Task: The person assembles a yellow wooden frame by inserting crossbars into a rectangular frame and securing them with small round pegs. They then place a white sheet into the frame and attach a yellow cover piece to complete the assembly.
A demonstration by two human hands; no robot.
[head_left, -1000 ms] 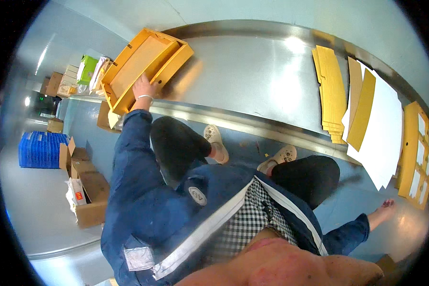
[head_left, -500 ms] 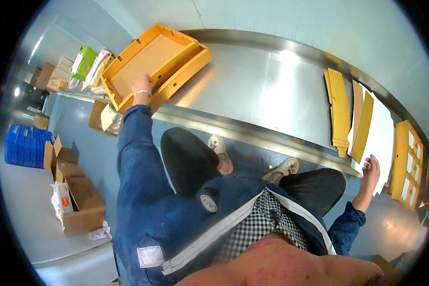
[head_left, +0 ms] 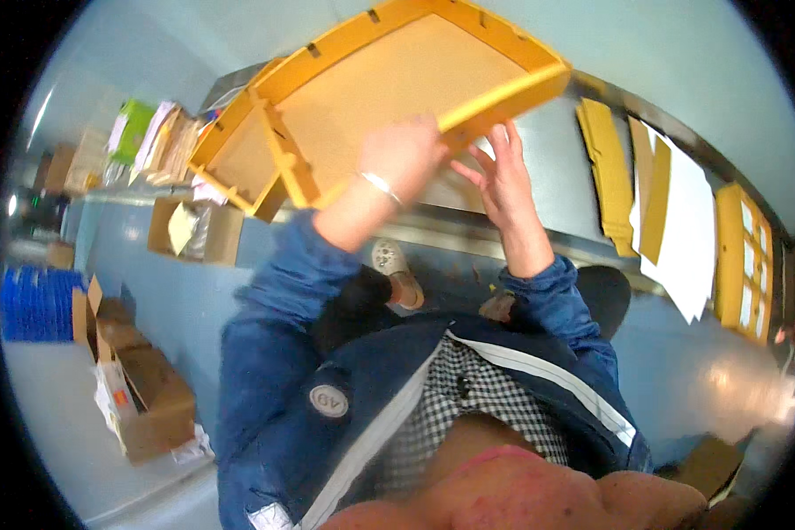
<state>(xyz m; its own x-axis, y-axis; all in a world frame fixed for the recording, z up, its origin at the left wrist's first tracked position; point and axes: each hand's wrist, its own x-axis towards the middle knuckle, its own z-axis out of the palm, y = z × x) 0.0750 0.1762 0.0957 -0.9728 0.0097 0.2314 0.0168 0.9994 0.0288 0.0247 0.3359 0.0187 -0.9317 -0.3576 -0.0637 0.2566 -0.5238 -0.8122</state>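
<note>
A shallow yellow tray with a tan bottom (head_left: 397, 79) is raised and tilted over the far side of the metal bench (head_left: 561, 168). My left hand (head_left: 402, 155), slightly blurred, grips its near wall. Beside it, my right hand (head_left: 506, 185) has its fingers spread just under the outer face of that wall; whether the fingertips touch the tray cannot be made out. A second yellow tray (head_left: 238, 168) lies partly beneath the first one and shows at its left end.
Flat yellow cardboard strips (head_left: 605, 177), white sheets (head_left: 687, 221) and a yellow frame with white panels (head_left: 742, 265) lie to the right. A small carton (head_left: 216, 234), blue crates (head_left: 40, 305) and a larger open carton (head_left: 163, 415) stand at left.
The upper tray has been lifted and swung to the right off the lower one, with my left hand on its wall. My right hand has come from the white sheets over to the tray.
</note>
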